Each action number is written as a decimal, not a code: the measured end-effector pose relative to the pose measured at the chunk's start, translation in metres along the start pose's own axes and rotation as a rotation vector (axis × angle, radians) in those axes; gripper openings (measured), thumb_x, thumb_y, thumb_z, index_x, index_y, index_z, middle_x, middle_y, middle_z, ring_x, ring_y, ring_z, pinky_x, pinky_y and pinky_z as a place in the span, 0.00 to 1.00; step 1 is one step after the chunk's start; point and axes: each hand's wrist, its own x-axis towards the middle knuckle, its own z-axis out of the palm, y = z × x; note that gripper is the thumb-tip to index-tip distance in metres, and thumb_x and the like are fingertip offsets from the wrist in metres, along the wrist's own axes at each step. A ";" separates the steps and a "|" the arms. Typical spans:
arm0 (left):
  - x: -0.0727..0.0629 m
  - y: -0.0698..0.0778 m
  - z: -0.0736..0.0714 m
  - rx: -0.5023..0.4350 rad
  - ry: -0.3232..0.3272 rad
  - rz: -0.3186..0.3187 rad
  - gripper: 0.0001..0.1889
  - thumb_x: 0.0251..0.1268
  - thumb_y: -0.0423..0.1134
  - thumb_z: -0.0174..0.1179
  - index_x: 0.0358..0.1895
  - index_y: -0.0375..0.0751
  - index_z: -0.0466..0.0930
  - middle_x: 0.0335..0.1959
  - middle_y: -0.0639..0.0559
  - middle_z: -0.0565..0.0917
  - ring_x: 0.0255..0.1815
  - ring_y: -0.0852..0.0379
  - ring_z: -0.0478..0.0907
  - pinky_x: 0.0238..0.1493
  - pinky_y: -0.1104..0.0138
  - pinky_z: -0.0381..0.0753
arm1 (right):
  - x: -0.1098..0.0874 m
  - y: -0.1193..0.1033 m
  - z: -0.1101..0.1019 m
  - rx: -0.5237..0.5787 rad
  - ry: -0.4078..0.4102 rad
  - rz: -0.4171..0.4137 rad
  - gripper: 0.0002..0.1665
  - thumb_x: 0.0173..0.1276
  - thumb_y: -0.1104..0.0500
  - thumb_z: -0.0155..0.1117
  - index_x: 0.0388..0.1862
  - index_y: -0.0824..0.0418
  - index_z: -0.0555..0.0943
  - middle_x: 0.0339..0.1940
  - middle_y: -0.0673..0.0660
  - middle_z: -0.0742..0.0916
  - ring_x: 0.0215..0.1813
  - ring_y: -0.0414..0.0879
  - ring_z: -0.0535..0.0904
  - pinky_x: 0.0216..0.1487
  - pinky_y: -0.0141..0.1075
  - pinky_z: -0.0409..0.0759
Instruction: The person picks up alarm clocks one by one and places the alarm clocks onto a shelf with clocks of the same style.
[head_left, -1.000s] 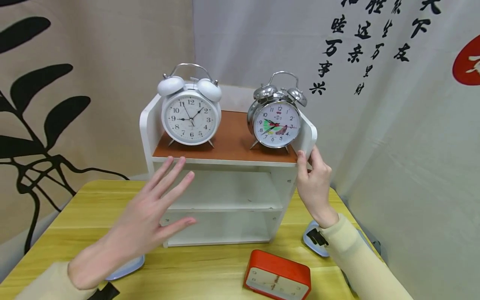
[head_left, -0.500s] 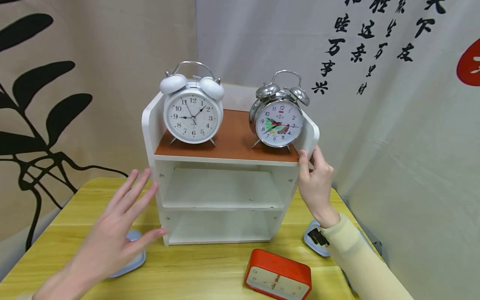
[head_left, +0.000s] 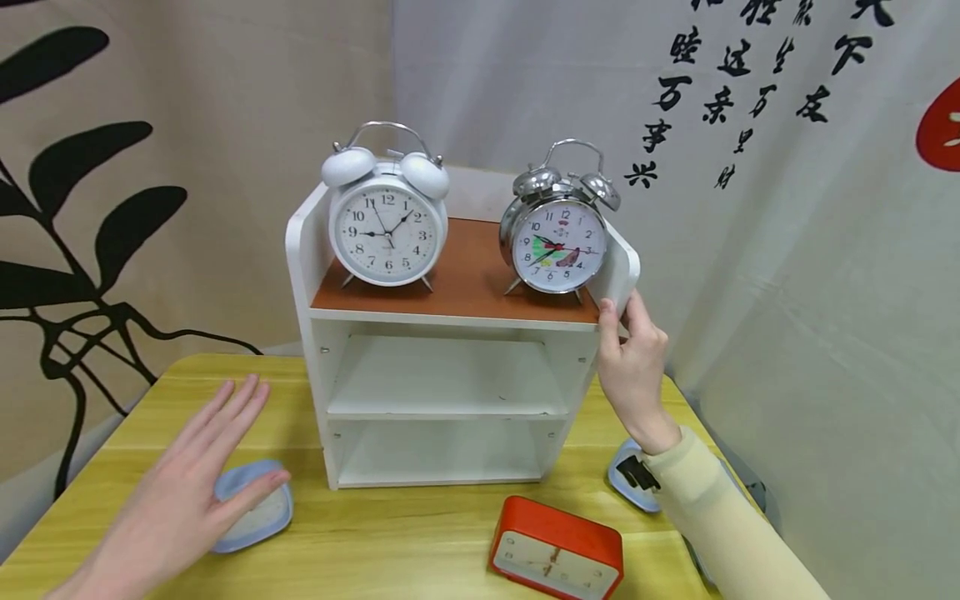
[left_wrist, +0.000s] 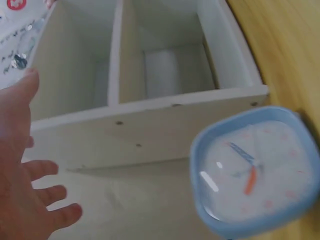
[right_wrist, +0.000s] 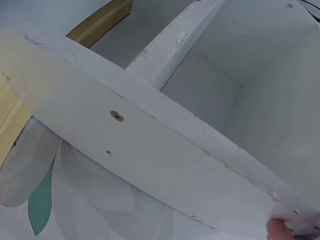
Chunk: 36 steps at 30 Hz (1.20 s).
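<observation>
My left hand (head_left: 183, 492), fingers straight and thumb spread, is held over a light blue clock (head_left: 264, 518) at the table's left, overlapping it in the head view. In the left wrist view this blue clock (left_wrist: 255, 175) has a rounded square frame and a pale face. My right hand (head_left: 633, 375) pinches the right side panel of a small white shelf (head_left: 450, 414), below its rounded top corner. On the shelf's brown top stand a white twin-bell alarm clock (head_left: 388, 233) at left and a silver twin-bell alarm clock (head_left: 559, 246) at right.
A red rectangular clock (head_left: 558, 542) lies tilted back on the wooden table (head_left: 397, 542), in front of the shelf. Another light blue object (head_left: 628, 479) sits partly behind my right sleeve. A curtain (head_left: 480, 92) with dark lettering hangs behind.
My left hand has moved left and down, from in front of the shelf to over the blue clock. My right hand keeps its hold on the shelf.
</observation>
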 end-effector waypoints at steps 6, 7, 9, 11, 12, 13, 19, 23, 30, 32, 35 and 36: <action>-0.008 -0.023 0.013 0.011 -0.105 -0.089 0.50 0.68 0.58 0.69 0.87 0.53 0.50 0.86 0.35 0.58 0.86 0.29 0.51 0.71 0.23 0.58 | 0.000 0.002 0.000 -0.007 0.003 0.002 0.18 0.83 0.59 0.55 0.58 0.73 0.80 0.48 0.72 0.91 0.53 0.63 0.90 0.40 0.08 0.75; -0.009 -0.027 0.014 0.013 -0.117 -0.102 0.50 0.68 0.58 0.69 0.87 0.53 0.50 0.85 0.33 0.59 0.84 0.26 0.53 0.69 0.22 0.59 | 0.000 0.002 0.000 -0.006 0.005 0.002 0.18 0.83 0.59 0.54 0.58 0.73 0.80 0.47 0.72 0.91 0.53 0.64 0.90 0.40 0.08 0.75; -0.011 -0.035 0.018 0.020 -0.146 -0.136 0.50 0.68 0.60 0.69 0.86 0.51 0.51 0.83 0.30 0.61 0.81 0.23 0.56 0.66 0.21 0.60 | 0.000 0.002 0.000 -0.005 0.005 0.004 0.18 0.84 0.59 0.54 0.58 0.73 0.80 0.47 0.72 0.91 0.53 0.64 0.90 0.40 0.08 0.75; -0.013 -0.042 0.021 0.036 -0.173 -0.163 0.50 0.68 0.62 0.67 0.86 0.48 0.53 0.82 0.29 0.63 0.79 0.22 0.59 0.65 0.21 0.61 | -0.001 0.002 0.000 -0.001 0.006 0.007 0.18 0.84 0.59 0.54 0.58 0.74 0.79 0.48 0.72 0.91 0.53 0.65 0.90 0.41 0.08 0.75; -0.014 -0.045 0.022 0.043 -0.183 -0.173 0.50 0.68 0.62 0.67 0.85 0.47 0.54 0.81 0.28 0.64 0.78 0.21 0.60 0.64 0.20 0.62 | -0.001 0.002 0.000 0.001 0.006 0.008 0.18 0.83 0.59 0.54 0.58 0.74 0.79 0.48 0.72 0.91 0.53 0.65 0.90 0.41 0.08 0.75; -0.015 -0.048 0.024 0.056 -0.194 -0.184 0.50 0.68 0.64 0.66 0.85 0.46 0.55 0.80 0.28 0.65 0.76 0.21 0.62 0.63 0.21 0.63 | -0.001 0.002 0.000 -0.001 0.007 0.007 0.18 0.83 0.60 0.54 0.58 0.74 0.79 0.48 0.73 0.91 0.53 0.65 0.90 0.41 0.08 0.75; -0.019 -0.060 0.034 0.073 -0.202 -0.221 0.50 0.67 0.66 0.66 0.82 0.38 0.61 0.76 0.25 0.69 0.71 0.21 0.67 0.62 0.23 0.68 | 0.000 0.003 -0.001 -0.003 0.010 -0.003 0.18 0.83 0.60 0.55 0.58 0.74 0.79 0.48 0.73 0.90 0.53 0.65 0.90 0.40 0.08 0.75; -0.021 -0.067 0.038 0.080 -0.212 -0.245 0.49 0.67 0.67 0.66 0.80 0.36 0.63 0.75 0.23 0.70 0.69 0.20 0.69 0.60 0.24 0.70 | -0.001 0.002 -0.001 -0.003 0.014 -0.002 0.18 0.83 0.60 0.55 0.57 0.74 0.79 0.47 0.73 0.91 0.53 0.65 0.90 0.40 0.08 0.75; -0.022 -0.075 0.041 0.077 -0.246 -0.283 0.49 0.67 0.68 0.64 0.79 0.35 0.64 0.73 0.22 0.71 0.67 0.18 0.69 0.58 0.23 0.72 | 0.000 0.001 -0.001 0.005 -0.001 0.001 0.18 0.84 0.59 0.54 0.58 0.73 0.79 0.49 0.73 0.90 0.55 0.66 0.90 0.41 0.08 0.76; -0.023 -0.077 0.042 0.072 -0.248 -0.287 0.49 0.67 0.67 0.65 0.79 0.34 0.65 0.73 0.21 0.71 0.67 0.18 0.70 0.58 0.24 0.72 | 0.000 0.001 -0.001 0.009 -0.001 0.000 0.18 0.84 0.59 0.54 0.58 0.74 0.79 0.49 0.74 0.90 0.55 0.66 0.90 0.41 0.08 0.76; -0.023 -0.077 0.043 0.069 -0.252 -0.293 0.48 0.68 0.67 0.65 0.78 0.34 0.65 0.72 0.20 0.71 0.66 0.16 0.70 0.57 0.24 0.73 | 0.000 0.001 0.000 0.010 0.000 -0.002 0.18 0.84 0.59 0.54 0.58 0.74 0.79 0.48 0.74 0.90 0.54 0.66 0.90 0.41 0.08 0.76; -0.023 -0.077 0.043 0.068 -0.253 -0.295 0.48 0.68 0.67 0.64 0.78 0.34 0.65 0.72 0.20 0.71 0.66 0.16 0.70 0.57 0.25 0.73 | 0.000 0.001 0.000 0.009 0.000 -0.003 0.18 0.84 0.59 0.54 0.58 0.74 0.79 0.49 0.74 0.90 0.54 0.66 0.90 0.41 0.08 0.76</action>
